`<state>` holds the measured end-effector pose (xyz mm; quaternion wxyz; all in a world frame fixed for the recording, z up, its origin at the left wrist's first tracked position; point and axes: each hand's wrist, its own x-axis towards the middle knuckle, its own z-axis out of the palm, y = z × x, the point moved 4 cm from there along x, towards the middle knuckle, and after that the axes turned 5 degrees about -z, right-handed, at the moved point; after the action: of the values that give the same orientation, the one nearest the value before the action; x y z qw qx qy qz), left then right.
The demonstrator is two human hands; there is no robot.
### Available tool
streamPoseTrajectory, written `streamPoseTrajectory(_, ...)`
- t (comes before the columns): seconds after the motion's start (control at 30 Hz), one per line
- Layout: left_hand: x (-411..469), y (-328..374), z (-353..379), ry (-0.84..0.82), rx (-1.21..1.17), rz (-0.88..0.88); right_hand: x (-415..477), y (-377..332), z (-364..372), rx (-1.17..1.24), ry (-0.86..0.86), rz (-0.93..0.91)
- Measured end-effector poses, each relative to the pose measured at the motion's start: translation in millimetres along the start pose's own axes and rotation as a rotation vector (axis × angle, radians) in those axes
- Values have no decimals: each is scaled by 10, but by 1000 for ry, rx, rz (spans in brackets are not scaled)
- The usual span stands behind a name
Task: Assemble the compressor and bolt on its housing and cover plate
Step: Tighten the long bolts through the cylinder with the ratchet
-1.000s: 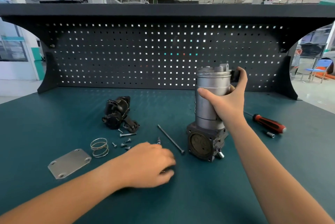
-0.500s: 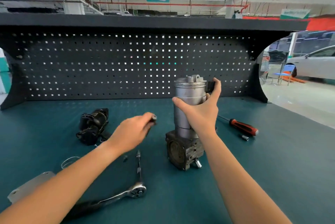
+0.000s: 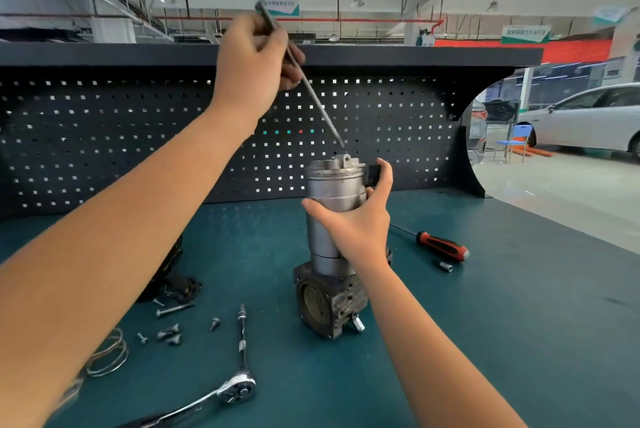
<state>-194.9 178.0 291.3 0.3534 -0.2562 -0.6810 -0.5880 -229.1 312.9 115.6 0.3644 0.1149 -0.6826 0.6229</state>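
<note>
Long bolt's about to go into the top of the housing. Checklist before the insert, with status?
1. Long bolt gripped in left hand: ok.
2. Housing upright, right hand wrapped round it: ok.
3. Bolt tip just above the top lug, not yet entered: ok.
4. Bolt in line with the housing's axis: not ok, it leans, head up and to the left.
5. Tip centred on a hole: cannot tell.
6. Ratchet lying on the bench, ready for tightening: ok.
</note>
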Motion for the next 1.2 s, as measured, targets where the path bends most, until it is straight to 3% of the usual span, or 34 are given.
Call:
streamPoseTrajectory(0.27, 36, -113, 16, -9, 76, 0, -5, 4, 9, -14, -4, -28)
streamPoseTrajectory(0.47, 128, -129, 125, -111, 155, -57, 2, 20, -5, 25, -33, -24)
streamPoseTrajectory(0.7, -39, -263, 459, -459, 367, -74, 39, -13, -25, 35, -117, -85)
streamPoseTrajectory(0.87, -183, -422, 329, -417, 272, -55, 55, -1, -44, 42, -174, -125)
streamPoseTrajectory(1.03, -219, -426, 306, -377, 226, -72, 126, -11, -177, 20, -312, -152)
streamPoseTrajectory(1.2, -273, -452, 371, -451, 256, -97, 210, -60, -378, 14, -561, -108)
